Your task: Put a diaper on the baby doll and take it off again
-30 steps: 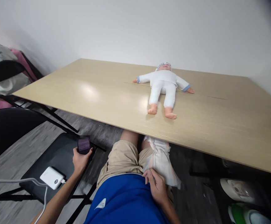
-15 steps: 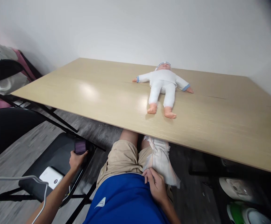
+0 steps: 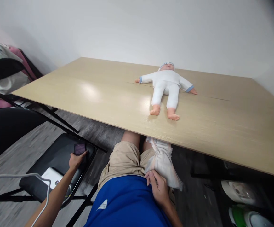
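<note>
Over the black chair seat on my left, my left hand (image 3: 75, 160) is closed around a phone (image 3: 80, 149) with a dark, pixelated screen. On my lap, my right hand (image 3: 159, 187) rests with its fingers curled, beside the lower edge of a white, ruffled diaper (image 3: 162, 157). The diaper lies over my right thigh, its upper end passing under the table edge. Whether the curled fingers pinch anything is hidden. A baby doll (image 3: 166, 83) in white clothes with blue cuffs lies face up on the table, arms spread, feet towards me.
The wooden table (image 3: 99, 104) stands against a white wall. On the black folding chair (image 3: 40, 157) sits a white power bank (image 3: 52, 177) with a pale cable (image 3: 16, 176). Bags (image 3: 2, 63) rest on another chair at far left. Containers (image 3: 239, 192) stand low at right.
My left hand with the phone has shifted slightly left. The view has moved a little; the right hand, diaper and doll otherwise look the same.
</note>
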Demonstrator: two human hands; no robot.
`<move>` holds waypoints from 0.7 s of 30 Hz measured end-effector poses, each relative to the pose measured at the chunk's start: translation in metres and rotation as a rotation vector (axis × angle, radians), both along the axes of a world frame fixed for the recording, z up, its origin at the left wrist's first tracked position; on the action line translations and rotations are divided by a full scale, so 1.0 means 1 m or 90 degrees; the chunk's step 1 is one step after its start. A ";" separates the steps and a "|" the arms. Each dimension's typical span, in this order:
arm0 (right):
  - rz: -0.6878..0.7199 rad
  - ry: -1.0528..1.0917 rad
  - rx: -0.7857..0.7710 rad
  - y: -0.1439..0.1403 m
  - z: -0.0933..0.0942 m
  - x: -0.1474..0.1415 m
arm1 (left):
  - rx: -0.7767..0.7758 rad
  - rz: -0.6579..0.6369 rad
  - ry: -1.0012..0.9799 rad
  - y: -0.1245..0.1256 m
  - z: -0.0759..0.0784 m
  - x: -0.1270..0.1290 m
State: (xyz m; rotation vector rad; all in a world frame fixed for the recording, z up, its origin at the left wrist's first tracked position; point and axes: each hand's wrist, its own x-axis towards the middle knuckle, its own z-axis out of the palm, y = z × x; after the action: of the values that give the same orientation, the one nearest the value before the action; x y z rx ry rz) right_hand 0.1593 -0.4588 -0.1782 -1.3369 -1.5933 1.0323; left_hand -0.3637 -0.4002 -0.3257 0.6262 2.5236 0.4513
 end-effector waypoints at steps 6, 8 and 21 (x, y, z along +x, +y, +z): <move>-0.009 0.002 -0.004 0.000 0.002 -0.001 | -0.009 -0.003 0.011 0.001 -0.004 -0.005; -0.008 0.001 -0.008 0.000 0.003 -0.001 | -0.012 -0.006 0.015 0.001 -0.006 -0.006; -0.002 0.012 -0.003 0.000 0.002 0.000 | -0.010 -0.041 0.062 0.001 -0.018 -0.013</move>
State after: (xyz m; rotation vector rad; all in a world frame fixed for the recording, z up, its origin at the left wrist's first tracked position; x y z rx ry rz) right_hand 0.1594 -0.4583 -0.1767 -1.3291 -1.5757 1.0440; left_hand -0.3770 -0.3993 -0.3436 0.7375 2.5864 0.3862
